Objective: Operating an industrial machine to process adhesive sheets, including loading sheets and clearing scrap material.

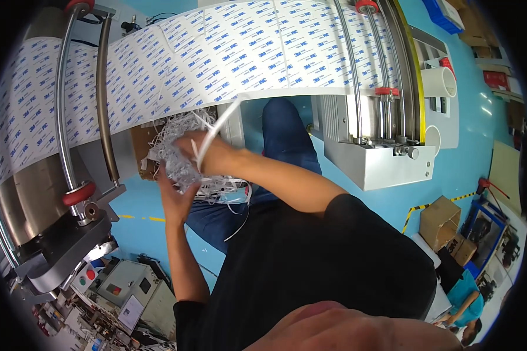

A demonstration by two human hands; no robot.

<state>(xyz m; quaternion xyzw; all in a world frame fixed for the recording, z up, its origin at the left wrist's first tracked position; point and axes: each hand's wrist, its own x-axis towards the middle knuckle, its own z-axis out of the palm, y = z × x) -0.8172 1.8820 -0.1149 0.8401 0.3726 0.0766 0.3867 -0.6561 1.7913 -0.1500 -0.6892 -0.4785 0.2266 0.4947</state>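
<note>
Both my hands are down at a tangle of thin white and clear strips (184, 165), heaped in a cardboard box (141, 151) below the sheet web. My left hand (177, 198) cups the near side of the clump, thumb and fingers curved around it. From the far right side, my right hand (208, 153) presses into the same clump, its fingers partly hidden and slightly blurred. A longer white strip (219, 124) rises by my right hand toward the edge of the printed white sheet (228, 52). More loose strips trail over my leg.
The wide sheet runs across a machine, over metal rollers (64, 111) with red collars at left and under rods at right. A silver machine block (392, 167) stands right of my knee. An open carton (440, 222) and another person (465, 301) are at the lower right.
</note>
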